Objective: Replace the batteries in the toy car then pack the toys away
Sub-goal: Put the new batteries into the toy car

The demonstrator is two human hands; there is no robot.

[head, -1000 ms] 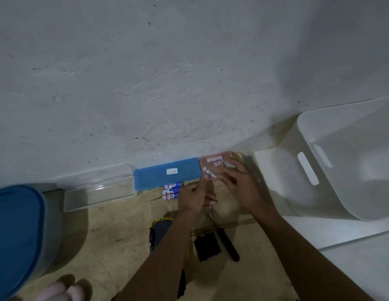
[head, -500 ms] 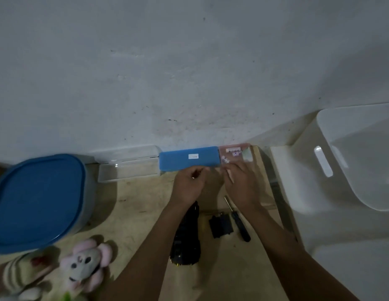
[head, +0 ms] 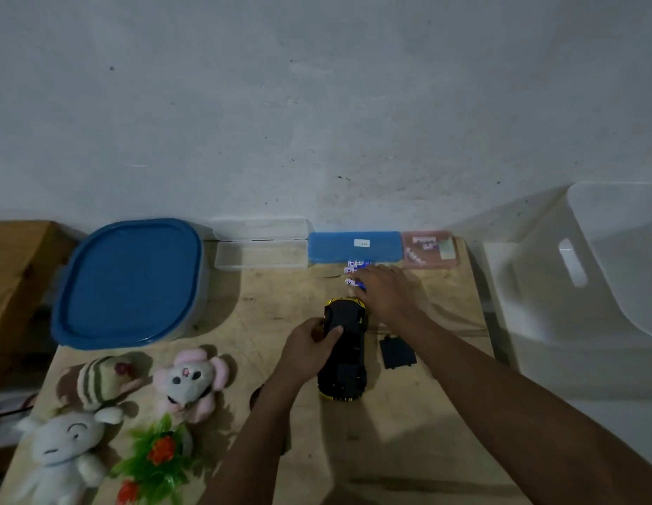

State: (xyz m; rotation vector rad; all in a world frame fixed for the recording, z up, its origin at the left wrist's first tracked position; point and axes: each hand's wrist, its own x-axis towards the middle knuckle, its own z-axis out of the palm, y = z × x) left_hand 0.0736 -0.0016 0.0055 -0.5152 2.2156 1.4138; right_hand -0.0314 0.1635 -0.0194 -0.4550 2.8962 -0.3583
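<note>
The black and yellow toy car (head: 344, 353) lies upside down in the middle of the wooden board. My left hand (head: 310, 346) grips its left side, thumb over the underside. Three blue and white batteries (head: 355, 268) lie just beyond the car, in front of the blue case (head: 353, 246). My right hand (head: 388, 298) reaches over them, fingertips on the nearest battery. The black battery cover (head: 397, 353) lies to the right of the car, beside my right forearm.
Along the wall stand a clear case (head: 260, 254), the blue case and a pink case (head: 428, 249). A blue-lidded container (head: 131, 282) stands at the left. Plush toys (head: 188, 382) and a plastic plant (head: 155, 457) lie at the front left. A white bin (head: 590, 271) stands at the right.
The view has tilted down and pulled back. My right hand left the pink case and came to the batteries. My left hand moved from near the blue case to the car.
</note>
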